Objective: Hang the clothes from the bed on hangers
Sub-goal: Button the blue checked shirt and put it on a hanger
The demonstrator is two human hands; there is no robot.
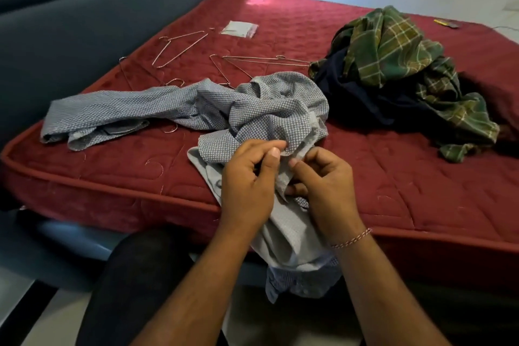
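Left hand [247,182] and right hand [323,182] both pinching the blue checked shirt [252,109] at the mattress's [112,177] near edge, shirt trailing leftward and hanging over the edge, several wire hangers [179,48] behind it, count unclear, one heap of green plaid and dark clothes [398,76] toward the right edge, one small clear packet [238,28] toward the far edge.

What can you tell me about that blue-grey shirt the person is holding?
The blue-grey finely checked cotton-looking shirt lies crumpled at the near edge of the red quilted mattress. One sleeve stretches flat toward the left; the paler inside-out body hangs over the edge. The left hand and right hand both pinch its fabric. It partly covers some thin wire hangers.
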